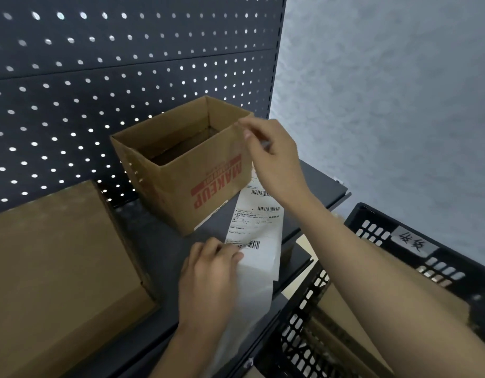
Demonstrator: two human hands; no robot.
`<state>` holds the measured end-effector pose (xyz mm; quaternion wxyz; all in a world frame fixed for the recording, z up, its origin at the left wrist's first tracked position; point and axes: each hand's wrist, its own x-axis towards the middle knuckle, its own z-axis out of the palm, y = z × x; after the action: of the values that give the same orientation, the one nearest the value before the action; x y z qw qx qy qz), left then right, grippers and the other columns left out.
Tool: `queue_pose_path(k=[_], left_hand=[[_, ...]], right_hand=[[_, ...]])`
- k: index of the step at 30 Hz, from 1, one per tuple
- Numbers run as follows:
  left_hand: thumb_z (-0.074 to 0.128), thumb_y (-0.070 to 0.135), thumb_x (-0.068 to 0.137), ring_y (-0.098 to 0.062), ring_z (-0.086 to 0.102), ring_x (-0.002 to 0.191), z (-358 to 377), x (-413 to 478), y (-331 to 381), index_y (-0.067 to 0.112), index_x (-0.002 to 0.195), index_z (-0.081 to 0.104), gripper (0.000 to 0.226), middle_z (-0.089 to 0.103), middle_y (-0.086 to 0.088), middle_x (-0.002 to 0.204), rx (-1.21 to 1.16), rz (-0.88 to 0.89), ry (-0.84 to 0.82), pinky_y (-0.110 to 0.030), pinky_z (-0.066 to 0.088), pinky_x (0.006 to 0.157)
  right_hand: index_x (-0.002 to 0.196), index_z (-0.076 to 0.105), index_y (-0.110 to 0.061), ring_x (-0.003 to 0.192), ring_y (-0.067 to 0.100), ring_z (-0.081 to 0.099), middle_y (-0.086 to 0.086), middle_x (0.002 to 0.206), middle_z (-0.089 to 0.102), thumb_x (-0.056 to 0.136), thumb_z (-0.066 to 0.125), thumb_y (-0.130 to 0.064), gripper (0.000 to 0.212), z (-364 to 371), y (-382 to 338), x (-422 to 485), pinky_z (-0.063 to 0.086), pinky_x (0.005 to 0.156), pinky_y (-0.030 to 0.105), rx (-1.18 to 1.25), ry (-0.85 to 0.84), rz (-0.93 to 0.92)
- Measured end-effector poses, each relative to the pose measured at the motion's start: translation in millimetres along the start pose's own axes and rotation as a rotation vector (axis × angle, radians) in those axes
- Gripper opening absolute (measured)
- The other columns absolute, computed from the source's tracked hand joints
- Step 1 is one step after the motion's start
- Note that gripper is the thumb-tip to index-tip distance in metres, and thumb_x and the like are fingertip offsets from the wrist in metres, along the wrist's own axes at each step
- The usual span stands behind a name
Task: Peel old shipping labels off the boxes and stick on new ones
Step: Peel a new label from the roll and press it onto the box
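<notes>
An open cardboard box (pixel 181 170) printed with red "MAKEUP" lettering stands on the dark shelf (pixel 159 249). A long white strip of shipping labels (pixel 259 227) with barcodes hangs from beside the box's right corner down past the shelf edge. My right hand (pixel 274 159) pinches the strip's top end at the box's upper right corner. My left hand (pixel 208 276) grips the strip lower down, near a barcode, with its fingers curled over the paper.
A larger closed cardboard box (pixel 58 268) lies at the left on the shelf. A black pegboard (pixel 126 64) backs the shelf. A black plastic crate (pixel 399 241) with a handwritten tag holds flat cardboard at the lower right.
</notes>
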<state>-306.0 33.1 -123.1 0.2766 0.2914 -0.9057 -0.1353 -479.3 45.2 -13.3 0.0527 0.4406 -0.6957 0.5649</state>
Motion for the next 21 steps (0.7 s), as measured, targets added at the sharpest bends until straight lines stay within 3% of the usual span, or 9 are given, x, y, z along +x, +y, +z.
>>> queue_pose_path(k=[3,5,10,13,15,17,19,21], left_hand=[[0.071,0.023,0.084,-0.019,0.055,0.081,-5,6,3,0.02,0.09,0.074,0.008,0.061,0.007,0.084,-0.033,-0.012,0.05,-0.032,0.051,0.059],[0.066,0.025,0.087,-0.019,0.056,0.085,-8,10,7,0.019,0.094,0.074,0.012,0.062,0.007,0.088,-0.049,-0.012,0.083,-0.032,0.051,0.056],[0.057,0.026,0.091,-0.02,0.057,0.093,-11,16,20,0.014,0.098,0.072,0.02,0.061,0.004,0.096,-0.155,0.025,0.112,-0.032,0.053,0.062],[0.057,0.023,0.092,-0.018,0.058,0.094,-9,17,29,0.012,0.098,0.07,0.018,0.06,0.003,0.097,-0.229,0.058,0.095,-0.031,0.055,0.07],[0.06,0.021,0.093,-0.015,0.058,0.094,-6,16,34,0.013,0.099,0.069,0.014,0.058,0.006,0.099,-0.306,0.068,0.063,-0.03,0.055,0.074],[0.064,0.021,0.091,-0.014,0.056,0.101,-3,16,36,0.015,0.104,0.07,0.015,0.055,0.01,0.106,-0.393,0.063,0.033,-0.023,0.051,0.082],[0.069,0.023,0.088,-0.009,0.053,0.11,-3,16,40,0.02,0.115,0.066,0.027,0.049,0.014,0.116,-0.506,0.01,0.018,-0.018,0.046,0.089],[0.072,0.026,0.085,0.0,0.055,0.107,-6,17,42,0.03,0.127,0.056,0.045,0.046,0.021,0.121,-0.711,-0.165,-0.041,-0.015,0.048,0.086]], right_hand=[[0.096,0.065,-0.026,0.075,0.003,0.053,-0.007,0.085,0.061,0.096,0.053,-0.019,0.014,-15,20,-30,0.041,0.069,0.017,-0.056,0.043,0.166],[0.095,0.063,-0.023,0.062,0.006,0.046,-0.002,0.072,0.056,0.096,0.054,-0.024,0.009,-25,32,-48,0.039,0.062,0.021,-0.081,0.03,0.291],[0.115,0.053,-0.028,0.07,0.015,0.061,0.004,0.08,0.066,0.092,0.057,-0.051,0.033,-40,47,-83,0.043,0.059,0.026,-0.115,-0.055,0.554],[0.126,0.051,-0.024,0.073,0.014,0.071,0.002,0.088,0.075,0.092,0.063,-0.04,0.04,-45,46,-93,0.049,0.054,0.022,0.121,-0.074,0.644],[0.132,0.045,-0.021,0.078,0.017,0.074,0.005,0.092,0.076,0.094,0.064,-0.023,0.043,-49,45,-96,0.053,0.061,0.026,0.271,-0.028,0.641],[0.136,0.039,-0.024,0.086,0.025,0.074,0.008,0.096,0.076,0.094,0.063,-0.011,0.05,-54,45,-97,0.058,0.076,0.041,0.382,0.042,0.644],[0.134,0.044,-0.02,0.09,0.029,0.073,0.011,0.097,0.075,0.094,0.061,-0.005,0.045,-60,45,-96,0.056,0.086,0.052,0.453,0.105,0.65],[0.132,0.048,-0.016,0.092,0.028,0.073,0.01,0.098,0.076,0.095,0.059,-0.003,0.041,-67,46,-96,0.056,0.087,0.053,0.502,0.151,0.661]])
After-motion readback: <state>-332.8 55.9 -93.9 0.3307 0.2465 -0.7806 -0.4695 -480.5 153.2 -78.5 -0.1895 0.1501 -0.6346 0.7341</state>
